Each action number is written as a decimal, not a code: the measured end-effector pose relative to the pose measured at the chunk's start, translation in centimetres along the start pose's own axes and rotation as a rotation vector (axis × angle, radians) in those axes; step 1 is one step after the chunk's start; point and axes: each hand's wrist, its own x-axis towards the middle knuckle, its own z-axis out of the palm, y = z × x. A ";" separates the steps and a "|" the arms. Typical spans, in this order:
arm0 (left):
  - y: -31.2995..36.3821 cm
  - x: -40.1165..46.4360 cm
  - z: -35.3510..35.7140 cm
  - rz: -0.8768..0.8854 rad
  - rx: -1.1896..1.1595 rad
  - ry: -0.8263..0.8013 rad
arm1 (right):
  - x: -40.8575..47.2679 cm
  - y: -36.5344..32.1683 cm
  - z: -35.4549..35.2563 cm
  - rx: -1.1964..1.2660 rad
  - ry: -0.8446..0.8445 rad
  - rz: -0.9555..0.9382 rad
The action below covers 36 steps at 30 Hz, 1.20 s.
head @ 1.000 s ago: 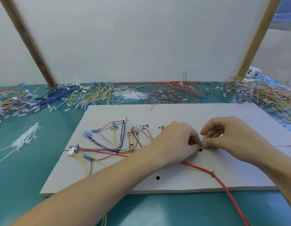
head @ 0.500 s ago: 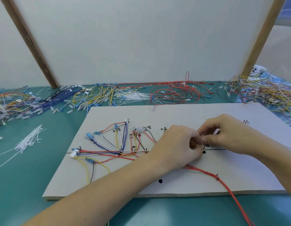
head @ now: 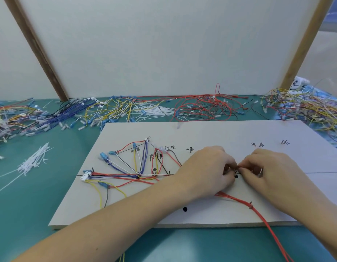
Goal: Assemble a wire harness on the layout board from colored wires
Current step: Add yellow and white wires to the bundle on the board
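Note:
A grey layout board [head: 211, 133] lies on the green table with hand-written marks and a black guide line. On its left part lies a harness of red, blue, yellow and white wires [head: 137, 167] fanning from a white connector [head: 85, 175]. My left hand [head: 207, 173] and my right hand [head: 266, 171] meet fingertip to fingertip at the board's middle and pinch a small wire end between them; what exactly they hold is hidden. A bundle of red wires [head: 258, 214] runs from under my left hand off the board's front edge to the lower right.
Piles of loose wires line the back of the table: blue and mixed [head: 22, 120] at left, yellow [head: 114, 110], red [head: 205, 108], a multicoloured heap [head: 305, 108] at right. White cable ties [head: 34, 162] lie left of the board. A white wall panel with wooden struts stands behind.
Both hands stay together at the same spot on the board, fingers shifting slightly as they work the wire end. The view has tilted a little.

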 end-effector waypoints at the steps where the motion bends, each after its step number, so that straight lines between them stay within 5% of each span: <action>1: 0.1 0.1 0.0 -0.010 0.005 -0.006 | -0.1 -0.1 0.0 0.004 0.021 0.015; 12: 0.6 0.5 -0.2 -0.078 0.023 -0.040 | -0.8 -1.5 0.5 0.158 0.066 0.234; 25: 0.2 1.3 -0.4 -0.072 -0.004 -0.082 | -1.1 -0.2 -0.1 0.295 -0.014 0.225; 36: 0.3 1.5 -0.4 -0.096 -0.019 -0.106 | -1.3 -0.2 0.2 0.363 0.100 0.230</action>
